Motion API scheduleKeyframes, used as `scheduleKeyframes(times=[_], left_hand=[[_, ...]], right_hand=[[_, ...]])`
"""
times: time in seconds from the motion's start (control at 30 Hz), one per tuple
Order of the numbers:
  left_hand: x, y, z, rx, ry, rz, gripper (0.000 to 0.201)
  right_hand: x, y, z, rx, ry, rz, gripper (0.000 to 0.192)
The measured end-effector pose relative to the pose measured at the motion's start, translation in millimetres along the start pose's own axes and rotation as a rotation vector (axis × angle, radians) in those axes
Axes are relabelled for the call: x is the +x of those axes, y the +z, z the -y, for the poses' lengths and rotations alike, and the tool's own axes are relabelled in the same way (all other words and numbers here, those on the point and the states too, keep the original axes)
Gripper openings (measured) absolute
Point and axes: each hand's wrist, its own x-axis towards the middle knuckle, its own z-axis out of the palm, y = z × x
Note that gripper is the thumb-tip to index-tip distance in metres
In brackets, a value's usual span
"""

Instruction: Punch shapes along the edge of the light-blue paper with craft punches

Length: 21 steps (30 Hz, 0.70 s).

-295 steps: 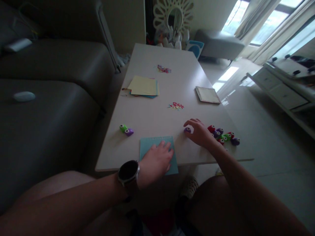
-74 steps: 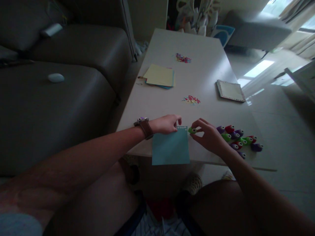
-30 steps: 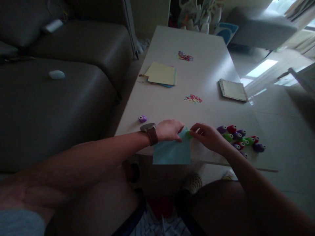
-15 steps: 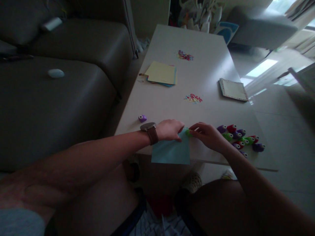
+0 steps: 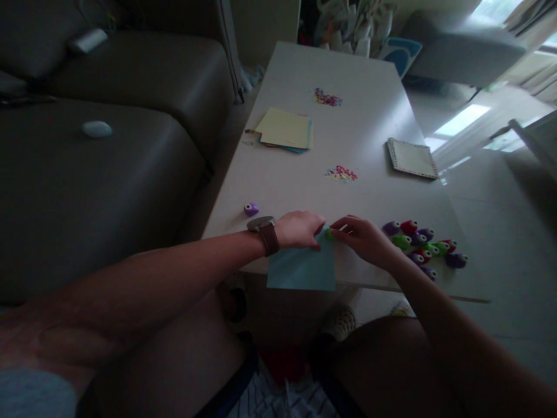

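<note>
A light blue sheet of paper (image 5: 301,270) lies at the near edge of the table, its lower part jutting past the edge. My left hand (image 5: 301,229), with a watch (image 5: 264,232) on the wrist, is closed on the sheet's upper part, thumb on top. At the paper's upper right corner sits a small green craft punch (image 5: 328,234). The fingers of my right hand (image 5: 359,235) pinch that punch from the right. Off to the left stands a purple punch (image 5: 250,209) by itself. Several purple, red and green punches (image 5: 418,239) cluster right of my right hand.
On the white table (image 5: 369,116) lie a stack of coloured paper (image 5: 285,129), a stack of bordered cards (image 5: 412,158), and two piles of tiny cut-outs, one nearer (image 5: 342,173) and one farther (image 5: 327,97). A dark sofa (image 5: 122,174) runs along the left.
My right hand has shifted slightly left with the green punch along the paper's top edge. The left hand stays nearly in place on the sheet.
</note>
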Motion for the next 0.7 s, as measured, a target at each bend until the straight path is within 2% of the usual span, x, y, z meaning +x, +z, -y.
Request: scheduleKeyframes(times=[0.13, 0.3, 0.4, 0.53, 0.7], left_hand=[[3, 0.2, 1, -0.020, 0.007, 0.011, 0.034], [7, -7.1, -2, -0.085, -0.009, 0.077, 0.052], [10, -7.3, -1, -0.095, -0.011, 0.073, 0.060], [14, -3.3, 3, -0.078, -0.015, 0.041, 0.062], [16, -7.7, -1, -0.051, -0.076, 0.097, 0.058]], right_hand=[[3, -2, 1, 0.021, 0.016, 0.016, 0.026], [8, -7, 2, 0.057, 0.079, 0.080, 0.029], [11, -8, 1, 0.073, 0.103, 0.094, 0.030], [17, -8, -1, 0.087, 0.143, 0.112, 0.033], [22, -8, -1, 0.080, 0.189, 0.138, 0.035]])
